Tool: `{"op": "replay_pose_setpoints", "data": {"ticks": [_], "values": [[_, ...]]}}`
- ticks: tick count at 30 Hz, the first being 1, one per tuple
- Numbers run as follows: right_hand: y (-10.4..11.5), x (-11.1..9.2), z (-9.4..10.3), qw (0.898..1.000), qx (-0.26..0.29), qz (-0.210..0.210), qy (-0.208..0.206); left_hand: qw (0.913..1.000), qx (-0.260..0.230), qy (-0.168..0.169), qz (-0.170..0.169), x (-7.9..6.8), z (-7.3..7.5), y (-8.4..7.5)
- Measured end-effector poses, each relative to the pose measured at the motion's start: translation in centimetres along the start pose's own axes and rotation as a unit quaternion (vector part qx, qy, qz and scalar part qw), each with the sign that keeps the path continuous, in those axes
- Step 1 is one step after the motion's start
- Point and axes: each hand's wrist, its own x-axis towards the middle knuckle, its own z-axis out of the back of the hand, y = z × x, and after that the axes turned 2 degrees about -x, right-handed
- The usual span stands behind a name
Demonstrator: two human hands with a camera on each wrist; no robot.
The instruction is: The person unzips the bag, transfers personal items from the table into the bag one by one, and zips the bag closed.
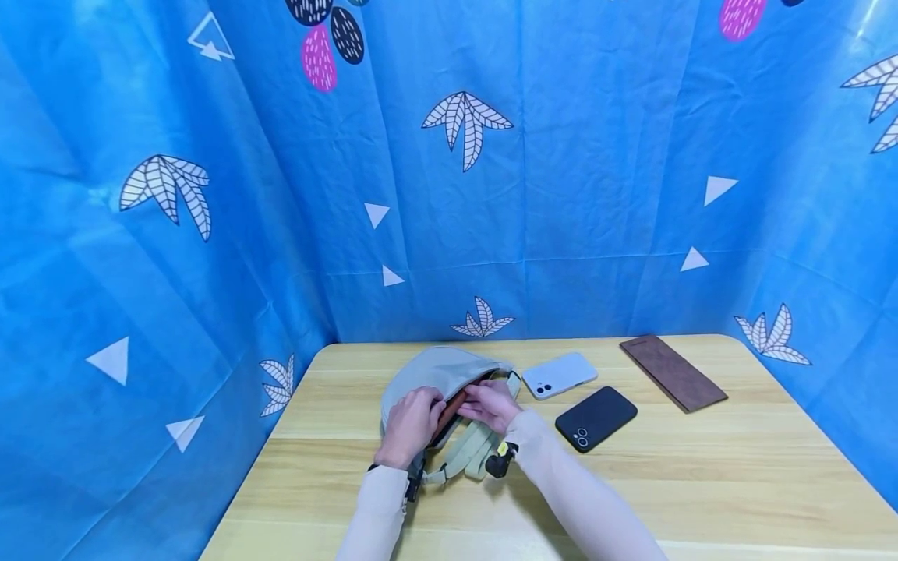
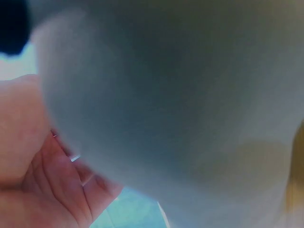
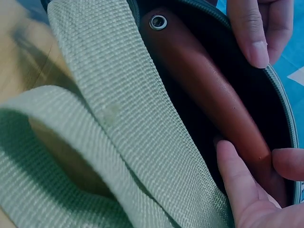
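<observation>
A grey waist bag (image 1: 428,372) lies unzipped on the table, with its dark inside showing in the right wrist view. My left hand (image 1: 410,425) grips the bag by the far edge of its opening; in the left wrist view, the fingers (image 2: 61,180) pass behind the grey fabric. Inside the bag lies a long reddish-brown leather-like case (image 3: 209,88) with a metal eyelet at one end. With thumb and fingers on either side, my right hand (image 1: 491,403) pinches the other end of this case. A pale green webbing strap (image 3: 111,90) runs along the near side of the opening.
Right of the bag lie a white phone (image 1: 561,375) and, nearer, a black phone (image 1: 596,419). Farther right is a flat dark brown leather-like wallet (image 1: 673,374). A blue patterned curtain (image 1: 589,179) stands behind and beside the wooden table (image 1: 631,499).
</observation>
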Motion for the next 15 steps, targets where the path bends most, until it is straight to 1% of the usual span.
{"op": "replay_pose_setpoints", "data": {"ticks": [6, 8, 15], "values": [[-0.04, 0.14, -0.42, 1.0, -0.002, 0.004, -0.002, 0.9999, -0.01, 0.008, 0.007, -0.01, 0.14, -0.11], [-0.03, 0.21, -0.54, 1.0, -0.005, 0.005, -0.006, 0.9999, -0.01, 0.007, 0.004, 0.0, 0.14, -0.07], [-0.15, 0.79, -0.82, 0.999, -0.011, -0.001, -0.032, 0.9998, -0.013, 0.012, -0.001, 0.02, 0.09, -0.07]]}}
